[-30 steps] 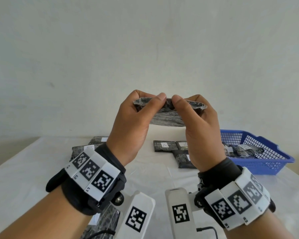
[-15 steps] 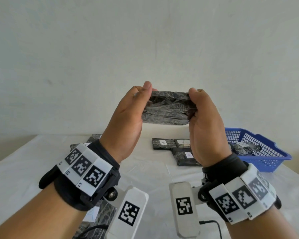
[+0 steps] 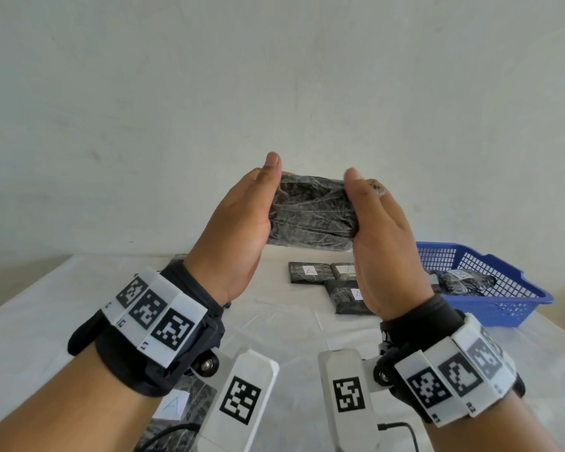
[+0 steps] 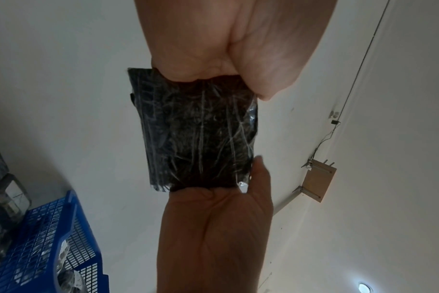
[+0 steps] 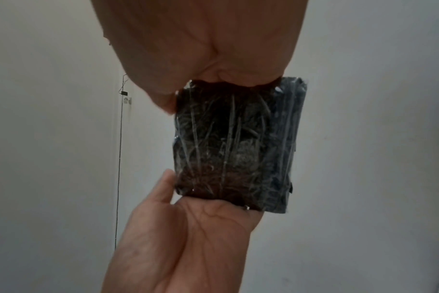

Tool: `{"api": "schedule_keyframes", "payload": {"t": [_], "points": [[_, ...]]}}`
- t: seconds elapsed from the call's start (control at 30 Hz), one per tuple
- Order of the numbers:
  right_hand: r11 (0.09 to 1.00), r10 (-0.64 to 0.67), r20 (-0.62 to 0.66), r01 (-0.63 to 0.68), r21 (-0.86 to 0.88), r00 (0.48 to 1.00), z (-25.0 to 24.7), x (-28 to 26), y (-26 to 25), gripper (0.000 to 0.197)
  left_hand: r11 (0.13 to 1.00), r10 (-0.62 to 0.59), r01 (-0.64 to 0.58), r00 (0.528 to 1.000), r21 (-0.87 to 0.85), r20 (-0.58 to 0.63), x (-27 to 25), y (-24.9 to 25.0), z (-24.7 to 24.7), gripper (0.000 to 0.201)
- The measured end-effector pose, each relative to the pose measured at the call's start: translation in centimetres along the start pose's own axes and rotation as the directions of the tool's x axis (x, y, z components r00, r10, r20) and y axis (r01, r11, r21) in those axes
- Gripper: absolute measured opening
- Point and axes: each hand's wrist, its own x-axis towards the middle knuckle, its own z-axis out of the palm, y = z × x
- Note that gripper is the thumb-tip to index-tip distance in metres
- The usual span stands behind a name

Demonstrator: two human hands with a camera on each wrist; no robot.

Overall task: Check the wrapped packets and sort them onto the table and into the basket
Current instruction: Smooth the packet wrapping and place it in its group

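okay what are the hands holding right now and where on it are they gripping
One dark wrapped packet, raised above the table. The left hand holds its left end and the right hand its right end, thumbs along the top edge.

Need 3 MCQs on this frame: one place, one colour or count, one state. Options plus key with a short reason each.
1. Where is the B-labelled packet?
A. in the blue basket
B. on the table
C. in the hands

2. How many A-labelled packets lie in the group just left of the basket?
A. one
B. three
C. six

3. How is the raised packet held?
A. by the left hand alone
B. between both hands, clear of the table
C. pressed flat on the table

Key: 1 A, the B label shows inside the mesh walls. 2 B, three white A labels sit together there. 3 B, the left hand and right hand clasp its two ends in the air.
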Motion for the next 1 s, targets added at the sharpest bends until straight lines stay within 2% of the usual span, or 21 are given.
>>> {"api": "schedule_keyframes", "payload": {"t": [0.03, 0.07, 0.13, 0.23, 0.3, 0.43, 0.57, 0.63, 0.7, 0.8, 0.9, 1.0], "points": [[1.0, -0.018, -0.014, 0.018, 0.017, 1.0, 0.1, 0.0, -0.2, 0.055, 1.0, -0.004, 0.004, 1.0, -0.02, 0.012, 0.0, -0.1, 0.1, 0.068], [0.999, -0.027, -0.031, 0.027, 0.026, 0.999, 0.3, 0.0, -0.3, 0.044, 0.999, 0.007, -0.007, 1.0, -0.035, 0.004, 0.1, -0.3, 0.2, 0.071], [0.999, -0.023, -0.046, 0.025, 0.035, 0.999, 0.4, 0.0, -0.5, 0.03, 0.997, 0.044, -0.045, 0.999, -0.067, -0.027, 0.0, -0.4, 0.5, 0.051], [0.999, -0.032, -0.038, 0.033, 0.028, 0.999, 0.4, -0.3, -0.9, 0.026, 0.997, 0.05, -0.054, 0.996, -0.061, -0.07, 0.1, -0.6, 0.4, 0.026], [0.999, -0.039, -0.047, 0.039, -0.01, 0.998, 0.3, -0.4, -0.9, 0.031, 0.998, 0.047, -0.05, 0.997, -0.047, -0.069, -0.1, -0.2, 0.6, 0.019], [1.0, -0.025, -0.056, 0.024, -0.016, 0.998, 0.3, -0.2, -0.7, 0.043, 0.996, 0.082, -0.078, 0.993, 0.05, -0.086, -0.5, -0.1, 0.8, 0.027], [0.995, 0.009, -0.053, -0.014, -0.094, 0.999, 0.3, 0.4, -0.3, 0.066, 1.0, -0.016, 0.016, 1.0, 0.012, -0.019, -0.6, 0.3, 0.6, 0.03], [0.995, 0.066, -0.05, -0.069, -0.072, 0.997, 0.1, 0.5, -0.7, 0.072, 1.0, -0.005, 0.006, 1.0, 0.026, -0.012, -0.7, 0.2, 0.2, 0.037], [0.991, 0.129, -0.03, -0.13, -0.033, 0.991, -0.3, 0.6, -1.0, 0.063, 0.997, 0.007, -0.006, 1.0, 0.07, -0.026, -0.7, 0.0, -0.2, 0.048], [0.988, 0.112, -0.028, -0.114, -0.1, 0.993, -0.6, 0.6, -1.1, 0.049, 0.997, -0.068, 0.069, 0.998, 0.035, -0.013, -0.4, -0.1, -0.6, 0.057], [0.99, 0.134, -0.05, -0.136, -0.039, 0.99, -0.4, 0.4, -1.0, 0.052, 0.992, -0.102, 0.101, 0.995, 0.07, 0.021, -0.3, -0.3, -0.5, 0.06], [0.986, 0.146, -0.024, -0.147, -0.073, 0.989, -0.1, 0.4, -0.8, 0.063, 0.995, -0.067, 0.071, 0.996, 0.071, -0.05, -0.4, -0.3, -0.3, 0.048]]}}
